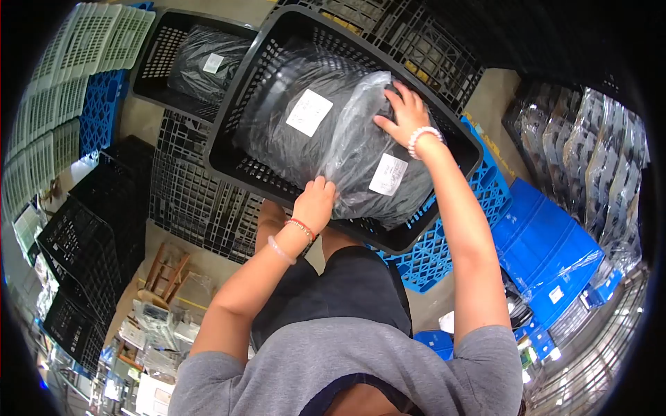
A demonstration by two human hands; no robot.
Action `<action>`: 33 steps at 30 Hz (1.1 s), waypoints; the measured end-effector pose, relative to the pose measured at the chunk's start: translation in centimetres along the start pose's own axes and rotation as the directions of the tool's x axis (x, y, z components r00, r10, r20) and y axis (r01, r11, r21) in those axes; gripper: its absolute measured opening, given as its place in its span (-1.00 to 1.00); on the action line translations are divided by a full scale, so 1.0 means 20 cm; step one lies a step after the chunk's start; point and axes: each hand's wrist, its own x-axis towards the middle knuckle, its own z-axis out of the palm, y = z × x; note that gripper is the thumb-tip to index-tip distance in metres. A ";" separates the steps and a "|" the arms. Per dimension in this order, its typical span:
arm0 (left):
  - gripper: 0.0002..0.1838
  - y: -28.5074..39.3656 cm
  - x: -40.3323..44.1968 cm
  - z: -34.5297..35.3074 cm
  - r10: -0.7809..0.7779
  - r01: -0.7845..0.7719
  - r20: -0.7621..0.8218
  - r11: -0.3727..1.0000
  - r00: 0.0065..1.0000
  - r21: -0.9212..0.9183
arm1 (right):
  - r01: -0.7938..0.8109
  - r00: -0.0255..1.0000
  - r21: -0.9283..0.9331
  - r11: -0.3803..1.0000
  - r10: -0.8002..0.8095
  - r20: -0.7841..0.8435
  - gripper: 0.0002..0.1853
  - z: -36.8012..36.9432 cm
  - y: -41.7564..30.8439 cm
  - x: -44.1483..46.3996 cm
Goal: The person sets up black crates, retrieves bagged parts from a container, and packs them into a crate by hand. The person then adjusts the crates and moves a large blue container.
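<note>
A black plastic crate [232,132] sits tilted in front of me. Inside lie two clear plastic bags with dark, folded-looking contents: the left bag [274,125] and the right bag [364,184], each with a white label. My left hand [316,204] is at the crate's near side, its fingers curled closed on the near edge of the right bag's clear plastic. My right hand [407,116] rests on the far end of the right bag, fingers spread and thumb apart. What exactly is inside the bags is hidden by the plastic.
Another black crate [156,69] with a labelled bag stands at the upper left. Black pallets [187,187] and a blue pallet [427,260] lie underneath. Stacked black crates [87,243] and pale green crates [76,41] rise at left. Blue boxes [544,243] and wrapped stacks [590,152] stand right.
</note>
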 end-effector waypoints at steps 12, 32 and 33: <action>-0.88 -0.08 -0.01 0.07 -0.120 0.123 -0.028 0.983 0.992 0.140 | 0.107 0.971 -0.255 0.961 -0.155 -0.179 -0.47 0.13 -0.13 0.17; -0.66 0.05 0.14 -0.22 0.237 -0.240 -0.365 0.970 0.900 0.038 | 0.277 0.892 0.236 0.931 -0.157 -0.424 -0.69 -0.03 0.03 -0.13; -0.63 0.08 0.23 -0.26 0.249 -0.254 -0.376 0.966 0.892 0.036 | 0.257 0.876 0.293 0.921 -0.094 -0.474 -0.73 -0.06 0.03 -0.17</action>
